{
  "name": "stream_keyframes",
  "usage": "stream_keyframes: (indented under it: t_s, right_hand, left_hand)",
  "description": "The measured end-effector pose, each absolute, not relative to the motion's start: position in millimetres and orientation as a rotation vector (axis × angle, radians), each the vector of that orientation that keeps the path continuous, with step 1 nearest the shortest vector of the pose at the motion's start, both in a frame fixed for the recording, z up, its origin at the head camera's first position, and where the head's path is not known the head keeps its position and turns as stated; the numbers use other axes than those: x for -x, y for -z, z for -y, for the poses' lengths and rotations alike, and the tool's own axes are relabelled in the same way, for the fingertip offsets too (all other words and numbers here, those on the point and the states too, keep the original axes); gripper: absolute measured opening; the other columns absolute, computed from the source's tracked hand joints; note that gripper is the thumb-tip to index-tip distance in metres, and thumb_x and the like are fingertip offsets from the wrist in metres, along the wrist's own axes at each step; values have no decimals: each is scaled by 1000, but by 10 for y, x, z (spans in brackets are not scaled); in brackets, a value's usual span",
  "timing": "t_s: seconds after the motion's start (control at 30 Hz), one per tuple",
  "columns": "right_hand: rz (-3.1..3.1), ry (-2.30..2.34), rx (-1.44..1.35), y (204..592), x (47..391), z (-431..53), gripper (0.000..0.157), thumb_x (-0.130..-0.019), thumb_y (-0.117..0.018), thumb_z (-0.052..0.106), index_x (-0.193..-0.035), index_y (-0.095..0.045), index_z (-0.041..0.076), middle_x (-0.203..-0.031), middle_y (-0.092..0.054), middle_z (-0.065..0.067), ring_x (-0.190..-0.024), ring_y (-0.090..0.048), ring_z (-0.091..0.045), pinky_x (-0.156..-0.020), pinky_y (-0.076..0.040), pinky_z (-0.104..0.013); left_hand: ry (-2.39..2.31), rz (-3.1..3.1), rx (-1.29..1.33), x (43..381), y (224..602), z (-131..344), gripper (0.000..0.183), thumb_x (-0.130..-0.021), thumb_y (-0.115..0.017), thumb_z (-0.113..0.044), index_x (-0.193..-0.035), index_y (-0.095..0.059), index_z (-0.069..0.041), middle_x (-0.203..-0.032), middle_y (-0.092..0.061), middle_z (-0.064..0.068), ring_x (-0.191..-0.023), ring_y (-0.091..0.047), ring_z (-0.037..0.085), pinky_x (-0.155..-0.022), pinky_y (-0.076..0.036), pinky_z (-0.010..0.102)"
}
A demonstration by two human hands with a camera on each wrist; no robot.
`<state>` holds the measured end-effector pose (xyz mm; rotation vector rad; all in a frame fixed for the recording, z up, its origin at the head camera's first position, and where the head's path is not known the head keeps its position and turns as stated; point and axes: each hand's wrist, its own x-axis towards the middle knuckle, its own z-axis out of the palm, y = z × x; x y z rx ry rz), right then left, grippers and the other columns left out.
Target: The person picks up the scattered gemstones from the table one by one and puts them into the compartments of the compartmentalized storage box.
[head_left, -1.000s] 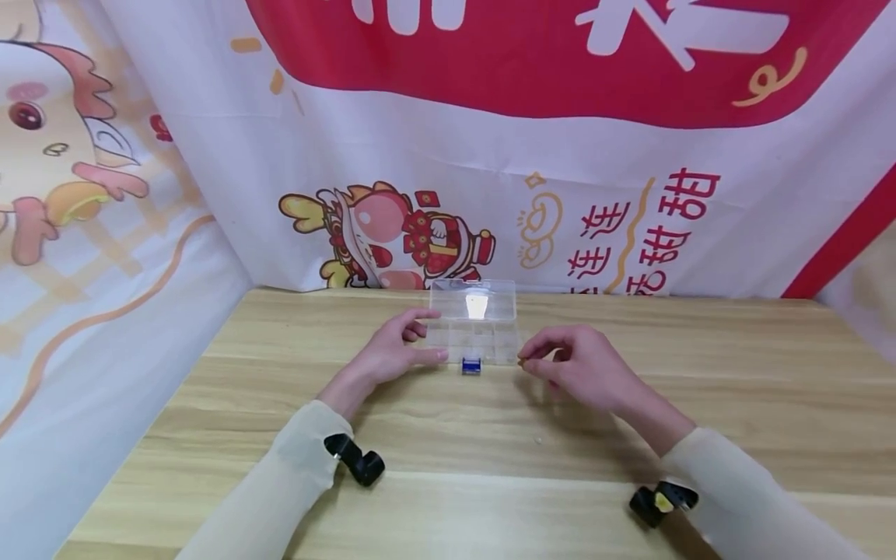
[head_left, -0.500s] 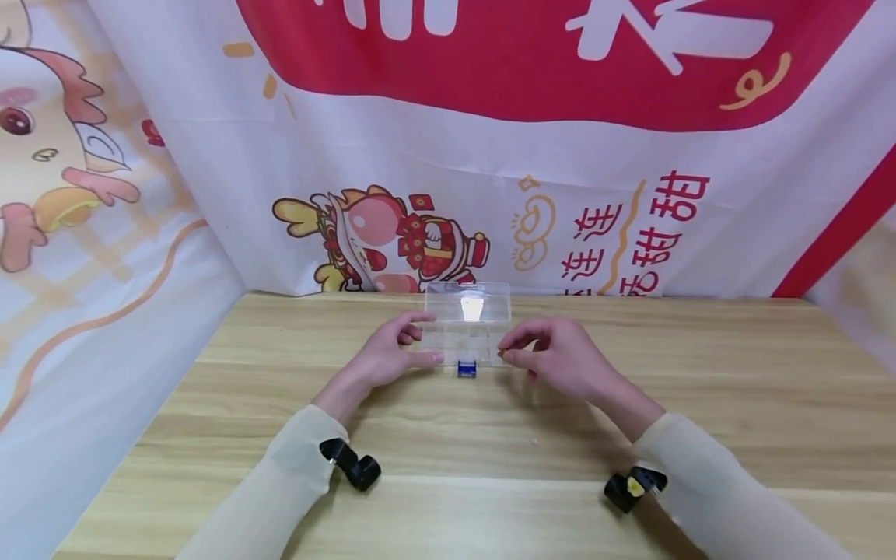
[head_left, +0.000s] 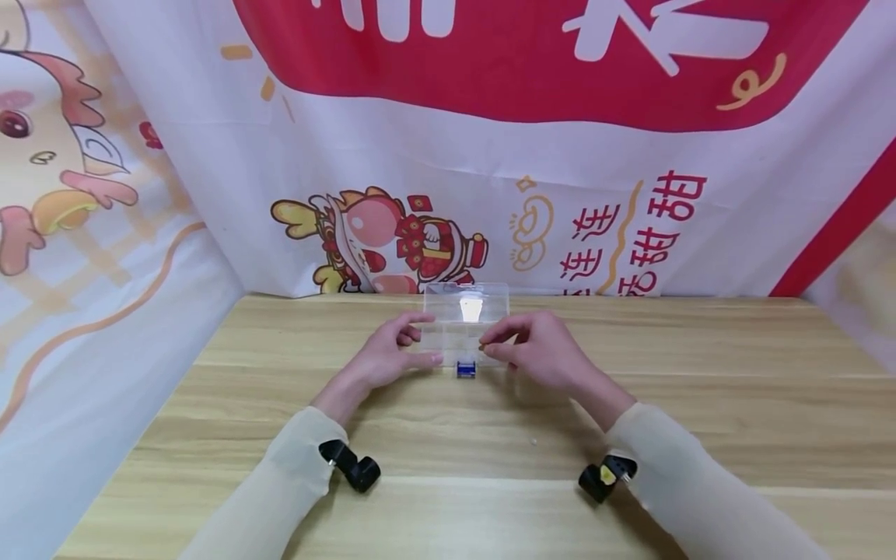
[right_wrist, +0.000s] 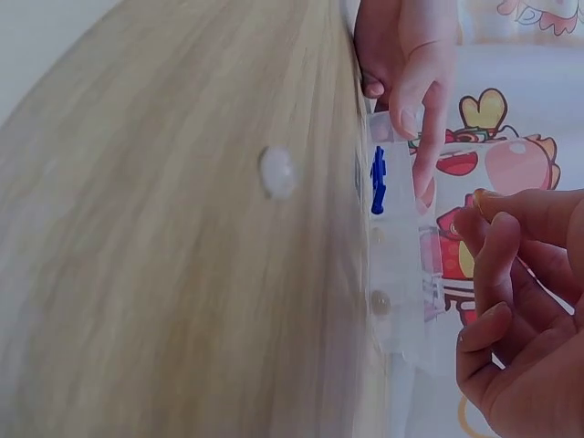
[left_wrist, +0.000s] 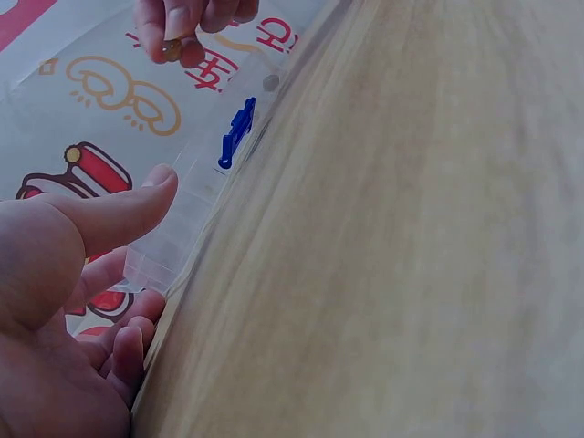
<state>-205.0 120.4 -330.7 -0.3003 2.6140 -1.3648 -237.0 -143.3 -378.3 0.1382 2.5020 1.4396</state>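
A clear plastic box (head_left: 456, 336) with compartments and a raised lid (head_left: 442, 302) stands near the back of the table, its blue latch (head_left: 466, 369) facing me. My left hand (head_left: 384, 354) holds the box's left end, thumb along the front and index finger toward the back. Over the right half of the box, my right hand (head_left: 542, 350) pinches a small amber-brown bead (left_wrist: 172, 49) between thumb and index finger. Through the clear wall in the right wrist view, a roundish bead (right_wrist: 380, 303) shows inside the box.
A small whitish translucent piece (right_wrist: 277, 172) lies on the wooden table (head_left: 448, 513), in front of the box. A printed cloth (head_left: 392, 140) hangs right behind the table's back edge, and another cloth (head_left: 140, 311) borders the left side.
My right hand has moved left with the bead, from beside the box's right end to above its compartments. The left hand keeps its hold on the box. The head view has shifted slightly.
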Motion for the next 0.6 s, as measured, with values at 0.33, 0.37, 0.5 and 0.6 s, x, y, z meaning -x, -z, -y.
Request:
stream_keyframes:
  t_s: [0.33, 0.37, 0.5, 0.6]
  right_hand:
    - [-2619, 1366, 279, 3315, 2126, -1037, 9, -97, -78, 17, -103, -83, 21, -105, -77, -1, -82, -66, -21, -72, -57, -33]
    - [-2619, 1367, 280, 3324, 2137, -1023, 9, -97, -78, 17, -102, -83, 22, -105, -77, -1, -82, -66, -21, -71, -57, -33]
    - [-2622, 1369, 262, 3362, 2176, -974, 9, -96, -79, 16, -99, -83, 23, -104, -76, 0, -81, -66, -21, -71, -57, -33]
    - [-2631, 1355, 247, 3379, 2193, -948, 9, -97, -79, 17, -100, -83, 24, -103, -75, 1, -82, -66, -22, -71, -56, -33]
  left_hand:
    - [-1439, -2497, -148, 2382, 3788, 1435, 69, -89, -87, -33, -151, -56, -30, -135, -56, 7, -124, -47, 28, -112, -40, 48]
    - [-1438, -2499, -146, 2382, 3790, 1437, 70, -89, -87, -33, -151, -56, -30, -135, -56, 7, -124, -47, 28, -112, -40, 48]
    - [-1437, -2501, -137, 2384, 3794, 1448, 70, -89, -87, -33, -151, -55, -31, -136, -56, 7, -124, -47, 27, -113, -40, 48]
    - [-1434, -2497, -134, 2380, 3793, 1450, 70, -89, -87, -33, -151, -55, -32, -137, -56, 7, -125, -47, 28, -113, -40, 49]
